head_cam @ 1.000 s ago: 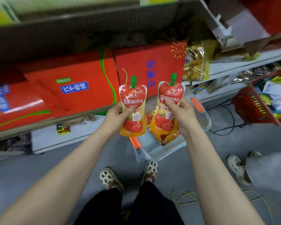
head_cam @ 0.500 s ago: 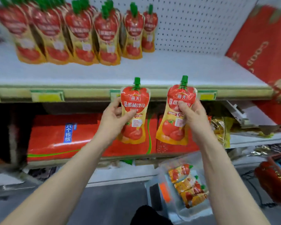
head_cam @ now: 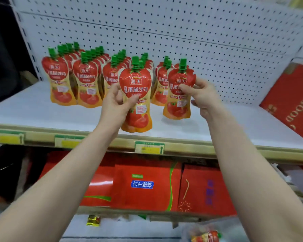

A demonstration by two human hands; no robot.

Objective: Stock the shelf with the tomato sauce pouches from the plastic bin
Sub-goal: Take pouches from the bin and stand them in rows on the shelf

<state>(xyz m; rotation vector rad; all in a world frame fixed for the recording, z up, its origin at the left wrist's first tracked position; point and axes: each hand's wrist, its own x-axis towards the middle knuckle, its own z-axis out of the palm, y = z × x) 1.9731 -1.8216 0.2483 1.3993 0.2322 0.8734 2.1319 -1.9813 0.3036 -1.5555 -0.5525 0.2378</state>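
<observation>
The two tomato sauce pouches in hand were glossy, soft-sided stand-up packs, red at the shoulders and orange-yellow at the base, each topped by a ribbed green screw cap. The left hand point(head_cam: 115, 103) gripped the left pouch point(head_cam: 136, 95) from its left edge, thumb curled across the printed front and fingers behind, holding it upright over the front part of the shelf point(head_cam: 42, 110), a flat, matte white board with a pale trim rail. The right hand point(head_cam: 202, 95) pinched the right pouch point(head_cam: 179, 95) at its upper right edge, thumb on the front; the pouch's base sat at or just above the shelf surface, and contact could not be told. Just behind both, the stocked pouches point(head_cam: 87, 79) stood in five close rows reaching back toward the white perforated pegboard point(head_cam: 182, 32). Yellow price labels point(head_cam: 149, 147) sat in the rail. Smooth red cardboard gift boxes point(head_cam: 142, 186) filled the tier below, and another red carton point(head_cam: 290, 100) leaned at the shelf's right end. The clear plastic bin point(head_cam: 186, 232), blurred, lay low at the right with pouches inside.
</observation>
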